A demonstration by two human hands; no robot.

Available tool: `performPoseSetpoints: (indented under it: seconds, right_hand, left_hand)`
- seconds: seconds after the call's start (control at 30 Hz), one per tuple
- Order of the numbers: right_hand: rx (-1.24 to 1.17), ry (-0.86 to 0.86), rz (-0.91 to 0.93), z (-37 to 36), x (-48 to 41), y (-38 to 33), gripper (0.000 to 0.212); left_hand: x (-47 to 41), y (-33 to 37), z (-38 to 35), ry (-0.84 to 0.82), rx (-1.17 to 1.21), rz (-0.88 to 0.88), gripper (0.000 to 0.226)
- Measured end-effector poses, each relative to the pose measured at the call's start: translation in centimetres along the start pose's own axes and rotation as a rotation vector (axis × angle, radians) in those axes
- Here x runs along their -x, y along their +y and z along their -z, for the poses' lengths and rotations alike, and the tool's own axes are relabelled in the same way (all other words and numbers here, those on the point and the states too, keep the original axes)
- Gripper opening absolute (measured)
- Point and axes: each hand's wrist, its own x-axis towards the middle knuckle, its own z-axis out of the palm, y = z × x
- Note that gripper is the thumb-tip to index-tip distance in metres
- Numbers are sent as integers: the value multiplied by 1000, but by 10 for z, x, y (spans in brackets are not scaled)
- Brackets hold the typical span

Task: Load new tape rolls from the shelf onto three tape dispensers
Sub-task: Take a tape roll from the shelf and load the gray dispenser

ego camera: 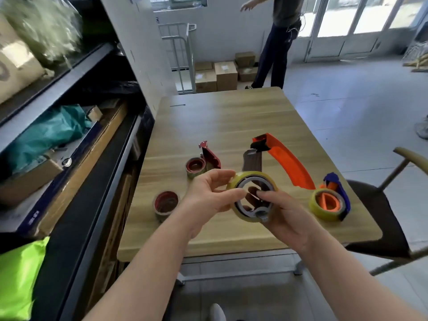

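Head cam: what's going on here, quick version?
A person is loading tape onto dispensers at a wooden table. Both hands hold a yellowish roll around a grey dispenser hub above the table: left hand on its left rim, right hand under it with fingers on the hub. An orange-blue dispenser to the right already carries a roll. A red dispenser and two red-cored rolls lie to the left.

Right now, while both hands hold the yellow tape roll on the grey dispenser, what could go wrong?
1. The yellow tape roll may sit crooked on the grey dispenser's hub, since the left hand and right hand hold it in the air, unsupported.
2. The blue and orange dispenser lies near the wooden table's edge; an elbow could knock it off.
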Motion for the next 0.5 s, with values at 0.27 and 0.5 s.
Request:
performPoseSetpoints:
  seconds: [0.27,0.5]
  right_hand:
    - [-77,59,77,-1,-52,-11,82]
    - [-66,40,48,5,-67,-34,76]
  left_hand:
    - [-48,7,15,61,8,-27,28]
    - [-63,23,9,104,69,-6,48]
